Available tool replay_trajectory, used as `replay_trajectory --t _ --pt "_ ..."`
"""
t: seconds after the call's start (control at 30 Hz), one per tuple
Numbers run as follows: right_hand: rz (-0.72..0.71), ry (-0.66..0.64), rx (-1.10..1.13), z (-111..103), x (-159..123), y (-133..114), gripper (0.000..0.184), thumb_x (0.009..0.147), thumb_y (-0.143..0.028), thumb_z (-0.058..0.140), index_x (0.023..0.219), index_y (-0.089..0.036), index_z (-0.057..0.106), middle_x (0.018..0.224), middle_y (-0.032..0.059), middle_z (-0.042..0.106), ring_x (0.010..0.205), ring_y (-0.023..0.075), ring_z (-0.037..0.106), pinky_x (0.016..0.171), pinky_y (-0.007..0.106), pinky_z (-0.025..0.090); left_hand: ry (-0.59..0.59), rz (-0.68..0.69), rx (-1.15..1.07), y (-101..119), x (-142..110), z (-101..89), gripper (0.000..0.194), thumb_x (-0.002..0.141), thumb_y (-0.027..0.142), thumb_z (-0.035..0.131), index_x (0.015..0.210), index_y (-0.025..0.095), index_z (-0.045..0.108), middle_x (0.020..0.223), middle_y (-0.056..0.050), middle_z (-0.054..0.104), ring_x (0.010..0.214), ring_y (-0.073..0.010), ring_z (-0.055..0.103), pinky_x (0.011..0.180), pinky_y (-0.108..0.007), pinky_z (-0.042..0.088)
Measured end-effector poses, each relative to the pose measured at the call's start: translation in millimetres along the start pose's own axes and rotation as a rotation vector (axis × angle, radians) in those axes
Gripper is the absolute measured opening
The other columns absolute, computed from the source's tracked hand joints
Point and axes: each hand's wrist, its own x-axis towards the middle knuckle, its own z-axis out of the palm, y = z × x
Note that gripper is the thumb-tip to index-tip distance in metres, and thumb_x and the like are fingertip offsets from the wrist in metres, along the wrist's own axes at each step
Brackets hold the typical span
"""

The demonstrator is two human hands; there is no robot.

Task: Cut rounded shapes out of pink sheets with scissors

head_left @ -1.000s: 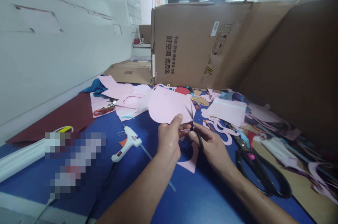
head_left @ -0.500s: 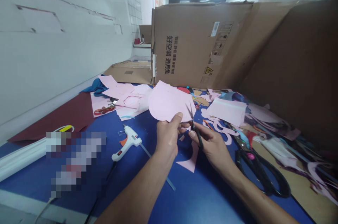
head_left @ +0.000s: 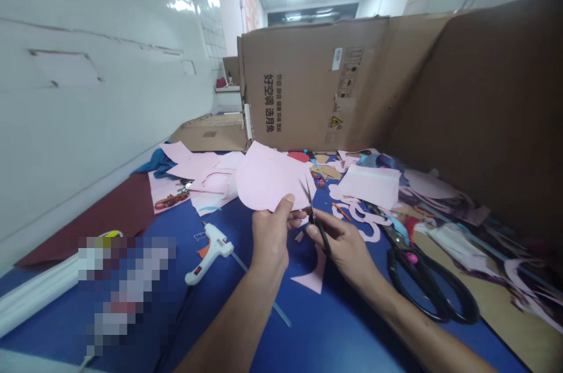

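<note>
**Blades at the sheet's right edge**

My left hand (head_left: 271,232) pinches the pink sheet (head_left: 268,178) by its near edge, thumb on top, sheet held up off the blue mat (head_left: 334,326) & fanning away from me. My right hand (head_left: 341,241) is closed round the small scissors (head_left: 313,212), just right of the left. Blades run up & away, tips slightly parted at the sheet's right edge. Right hand is nearer the cut line. Big black scissors (head_left: 428,282) & glue gun (head_left: 209,248) lie apart on the mat.

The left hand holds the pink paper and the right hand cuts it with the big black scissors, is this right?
Not quite. In the head view the big black scissors lie unused on the table. The right hand cuts the pink paper, held by the left hand, with small scissors.
</note>
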Motion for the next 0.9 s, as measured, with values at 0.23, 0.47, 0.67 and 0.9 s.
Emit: replay_trajectory --t 0.23,0.47,0.67,0.9 --pt "-0.020 -0.020 0.149 9 5 8 0.059 0.077 -0.054 0.084 0.127 -0.022 0.079 0.117 0.0082 0.081 0.106 0.0318 0.072 0.096 0.044 0.058 0.037 0.072 0.017 2 -3 0.0 0.047 0.064 0.037 0.092 0.095 0.007 0.074 0.087 -0.015 0.079 0.061 -0.0189 0.074 0.052 -0.024 0.053" --pt "-0.093 -0.049 0.185 13 6 11 0.053 0.082 -0.054 0.080 0.125 -0.023 0.080 0.107 0.0077 0.080 0.102 0.0313 0.072 0.095 0.044 0.056 0.061 0.119 0.043 6 -5 0.3 0.045 0.062 0.038 0.094 0.088 0.007 0.073 0.078 -0.012 0.077 0.062 -0.0205 0.075 0.053 -0.024 0.054" --pt "-0.122 -0.086 0.189 15 8 17 0.054 0.088 -0.052 0.075 0.133 -0.021 0.075 0.108 0.0075 0.080 0.101 0.0295 0.071 0.093 0.041 0.056 0.083 0.169 0.071 10 -9 1.8 0.050 0.058 0.039 0.096 0.088 0.007 0.073 0.075 -0.010 0.076 0.059 -0.0192 0.074 0.052 -0.023 0.054" --pt "-0.125 -0.064 0.182 17 9 17 0.053 0.087 -0.052 0.075 0.129 -0.019 0.077 0.105 0.0073 0.080 0.089 0.0265 0.071 0.083 0.038 0.057 0.073 0.196 0.083 12 -10 0.8 0.049 0.058 0.038 0.096 0.088 0.007 0.072 0.074 -0.009 0.075 0.058 -0.0180 0.073 0.051 -0.022 0.053"
